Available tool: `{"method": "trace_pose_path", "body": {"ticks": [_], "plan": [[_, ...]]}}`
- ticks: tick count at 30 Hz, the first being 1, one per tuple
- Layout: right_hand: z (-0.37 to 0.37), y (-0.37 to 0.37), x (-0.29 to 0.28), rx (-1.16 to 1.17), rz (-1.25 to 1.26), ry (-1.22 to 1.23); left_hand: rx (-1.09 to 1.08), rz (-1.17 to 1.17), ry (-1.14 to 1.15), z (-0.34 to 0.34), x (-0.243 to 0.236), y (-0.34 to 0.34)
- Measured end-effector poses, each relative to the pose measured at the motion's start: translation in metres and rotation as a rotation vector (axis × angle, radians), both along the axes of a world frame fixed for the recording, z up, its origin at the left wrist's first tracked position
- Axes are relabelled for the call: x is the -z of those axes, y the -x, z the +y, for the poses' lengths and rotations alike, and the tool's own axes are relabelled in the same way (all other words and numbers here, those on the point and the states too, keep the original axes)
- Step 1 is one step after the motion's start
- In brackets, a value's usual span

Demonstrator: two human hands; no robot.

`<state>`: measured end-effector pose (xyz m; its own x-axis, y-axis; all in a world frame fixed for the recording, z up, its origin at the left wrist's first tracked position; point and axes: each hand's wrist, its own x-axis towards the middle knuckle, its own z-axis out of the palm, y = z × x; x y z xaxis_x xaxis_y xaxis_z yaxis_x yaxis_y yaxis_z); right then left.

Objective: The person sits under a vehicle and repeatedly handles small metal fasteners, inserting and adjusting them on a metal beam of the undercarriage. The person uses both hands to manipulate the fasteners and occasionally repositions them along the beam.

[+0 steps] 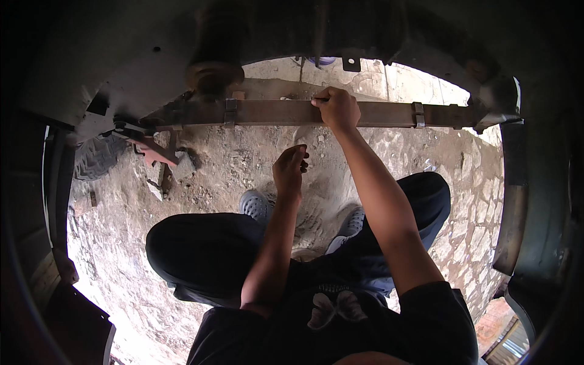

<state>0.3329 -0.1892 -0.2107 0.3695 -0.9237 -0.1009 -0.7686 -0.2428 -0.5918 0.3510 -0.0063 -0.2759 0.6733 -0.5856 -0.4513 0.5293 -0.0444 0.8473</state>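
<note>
Overhead and ahead, a brown steel bar, like a leaf spring (274,113), runs crosswise with metal clamps (230,112) around it. My right hand (339,109) is closed at the bar's upper edge, right of its middle, on a small dark thing I cannot make out. My left hand (290,169) hangs below the bar, apart from it, its fingers curled; what they hold, if anything, is too small and shadowed to name. My forearms reach up from my dark-clothed lap.
Dark vehicle bodywork (292,27) arches around me, with side panels (517,182) at both edges. A red jack-like support (152,149), concrete chunks (182,164) and a tire (97,158) are at left. My grey clogs (255,207) rest on rough, dusty ground (462,219).
</note>
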Motion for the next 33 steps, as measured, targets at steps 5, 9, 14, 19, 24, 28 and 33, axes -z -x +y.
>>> {"method": "trace_pose_path", "body": {"ticks": [5, 9, 14, 19, 24, 28, 33], "plan": [[0.025, 0.018, 0.010, 0.008, 0.027, 0.028, 0.000, 0.031, 0.003, 0.006, -0.007, 0.002], [0.017, 0.017, 0.012, 0.003, 0.008, 0.059, -0.001, -0.043, 0.004, 0.001, -0.004, -0.001], [0.011, 0.002, 0.006, 0.064, 0.020, 0.034, 0.041, 0.071, 0.021, 0.002, -0.001, 0.005], [0.032, 0.019, 0.012, 0.043, -0.010, 0.000, 0.016, 0.040, 0.014, 0.001, -0.006, 0.001], [0.005, 0.005, 0.005, 0.069, 0.049, -0.013, 0.042, 0.028, 0.020, 0.001, 0.005, 0.002], [0.016, 0.004, 0.007, 0.074, 0.070, -0.001, 0.036, 0.066, 0.029, 0.000, 0.002, 0.005], [0.035, 0.020, 0.014, 0.030, 0.022, 0.104, -0.029, 0.046, 0.038, 0.001, -0.004, -0.001]]}}
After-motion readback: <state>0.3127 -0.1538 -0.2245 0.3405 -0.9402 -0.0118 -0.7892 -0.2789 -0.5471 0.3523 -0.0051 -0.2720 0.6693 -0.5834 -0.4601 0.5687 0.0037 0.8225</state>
